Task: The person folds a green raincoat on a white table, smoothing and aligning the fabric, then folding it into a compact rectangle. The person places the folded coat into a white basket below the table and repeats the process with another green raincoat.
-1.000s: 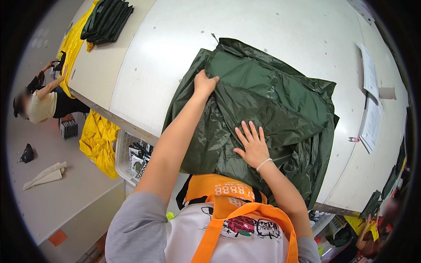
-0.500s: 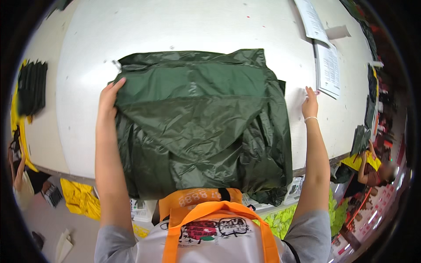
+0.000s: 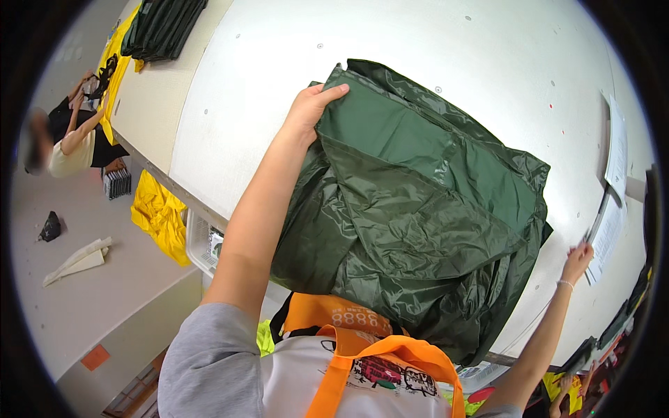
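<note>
A dark green, shiny waterproof garment point(image 3: 425, 223) lies loosely folded across the table's near edge, its lower part hanging toward my apron. It looks like a raincoat; a smooth band with faint pale print runs along its far side. My left hand point(image 3: 310, 111) grips its far left corner, thumb on top and fingers underneath. Off to the right, my right hand point(image 3: 577, 261) is closed at the near end of some printed sheets point(image 3: 608, 230), apart from the garment. Whatever its fingers pinch is too small to make out.
A stack of dark folded pieces point(image 3: 162, 28) sits at the far left by yellow fabric point(image 3: 115, 66). More yellow cloth point(image 3: 159, 216) hangs beside a white crate point(image 3: 198, 244) below the table edge. One person point(image 3: 77, 143) works at left; another person's arms show at lower right.
My view has swung left, so the garment appears turned and farther right. The left hand still grips its corner. My right hand has come closer to the sheets, its fingers now more curled.
</note>
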Tool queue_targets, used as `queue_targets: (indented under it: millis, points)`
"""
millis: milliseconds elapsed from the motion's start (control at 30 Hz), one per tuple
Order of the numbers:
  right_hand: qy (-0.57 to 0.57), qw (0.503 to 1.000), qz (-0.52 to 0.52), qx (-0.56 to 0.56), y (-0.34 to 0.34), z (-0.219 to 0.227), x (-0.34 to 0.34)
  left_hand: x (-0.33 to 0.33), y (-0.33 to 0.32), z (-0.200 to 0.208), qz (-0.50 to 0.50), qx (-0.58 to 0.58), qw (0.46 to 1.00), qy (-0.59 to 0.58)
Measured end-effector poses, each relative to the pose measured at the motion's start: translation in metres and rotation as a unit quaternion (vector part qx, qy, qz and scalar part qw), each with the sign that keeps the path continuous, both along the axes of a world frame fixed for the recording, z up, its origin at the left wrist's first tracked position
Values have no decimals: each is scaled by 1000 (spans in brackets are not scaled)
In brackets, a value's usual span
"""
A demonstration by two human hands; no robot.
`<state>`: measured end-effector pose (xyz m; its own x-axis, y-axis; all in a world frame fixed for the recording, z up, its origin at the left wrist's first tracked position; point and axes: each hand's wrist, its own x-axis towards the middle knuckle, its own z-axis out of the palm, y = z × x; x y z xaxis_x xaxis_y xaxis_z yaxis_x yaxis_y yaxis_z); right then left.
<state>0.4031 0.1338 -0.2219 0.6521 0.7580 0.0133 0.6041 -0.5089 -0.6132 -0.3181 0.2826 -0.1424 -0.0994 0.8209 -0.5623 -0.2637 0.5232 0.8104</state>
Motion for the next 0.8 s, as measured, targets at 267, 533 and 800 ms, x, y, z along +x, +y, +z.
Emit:
queue_targets:
  millis: [267,533,800]
  points:
    - [262,924,273,42,129,103,-462,5,5,-1,-18,19,999,-32]
    - [178,903,376,107,165,67,-556,1,6,-14,-39,35,995,-90]
    - [166,909,379,56,187,66,-557,-6,9,-30,-37,26,990,-131]
